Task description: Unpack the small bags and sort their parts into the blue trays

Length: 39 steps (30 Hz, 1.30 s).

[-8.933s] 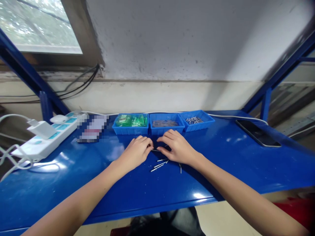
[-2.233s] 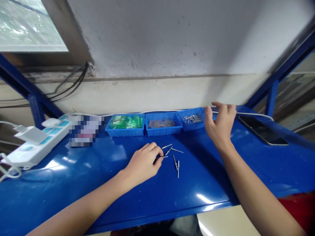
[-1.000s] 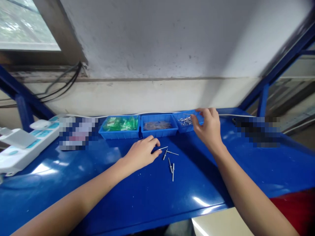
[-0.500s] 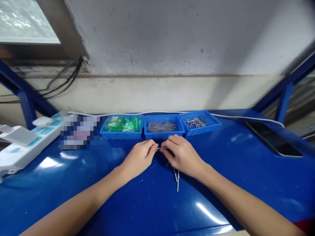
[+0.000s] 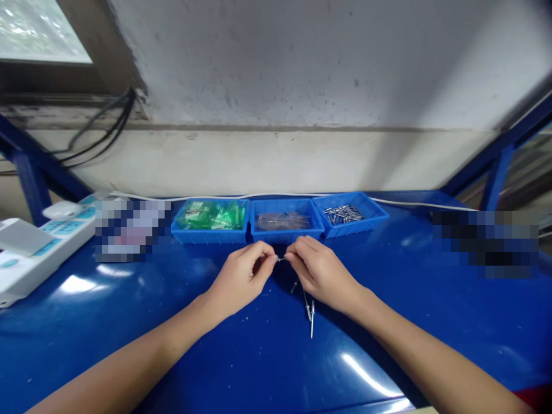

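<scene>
The table (image 5: 207, 368) is blue and glossy, with bright reflections and small pale specks on its surface. A white power strip (image 5: 12, 278) lies at the left end, slanting toward the back left corner. Just beside it is a pale item (image 5: 131, 230), blurred by pixelation. Three blue trays (image 5: 211, 236) stand in a row near the back edge, the right one set at an angle. A white cord (image 5: 414, 203) runs along that edge. A few loose rivets (image 5: 312, 322) lie in front of the trays, two touching or nearly so. Toward the right end lies a dark item (image 5: 478, 236), also pixelated.
</scene>
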Each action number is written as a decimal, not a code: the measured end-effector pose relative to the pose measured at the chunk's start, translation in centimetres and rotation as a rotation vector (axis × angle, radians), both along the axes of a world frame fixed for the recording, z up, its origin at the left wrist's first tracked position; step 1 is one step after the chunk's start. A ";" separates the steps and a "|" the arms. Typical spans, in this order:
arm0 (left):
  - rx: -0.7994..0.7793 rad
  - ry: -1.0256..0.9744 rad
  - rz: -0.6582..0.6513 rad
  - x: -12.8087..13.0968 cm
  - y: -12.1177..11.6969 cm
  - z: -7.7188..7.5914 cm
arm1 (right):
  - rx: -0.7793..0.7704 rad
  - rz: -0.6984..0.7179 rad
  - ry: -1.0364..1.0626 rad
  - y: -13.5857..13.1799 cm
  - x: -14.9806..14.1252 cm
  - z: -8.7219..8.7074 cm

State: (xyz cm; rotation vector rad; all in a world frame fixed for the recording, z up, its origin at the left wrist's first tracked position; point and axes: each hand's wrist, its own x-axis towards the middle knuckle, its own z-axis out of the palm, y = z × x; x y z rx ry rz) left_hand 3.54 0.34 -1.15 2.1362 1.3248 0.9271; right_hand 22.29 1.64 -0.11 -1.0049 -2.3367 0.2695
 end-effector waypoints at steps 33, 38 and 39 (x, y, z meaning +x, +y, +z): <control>-0.068 0.051 0.077 1.1 -0.6 -0.4 | 0.010 0.114 -0.043 0.5 1.7 0.8; -0.129 -0.111 0.043 1.2 -0.8 0.0 | 0.035 0.076 0.007 0.5 1.8 1.2; -0.128 -0.142 0.045 1.2 -0.9 0.0 | 0.036 0.071 0.015 0.4 1.8 1.3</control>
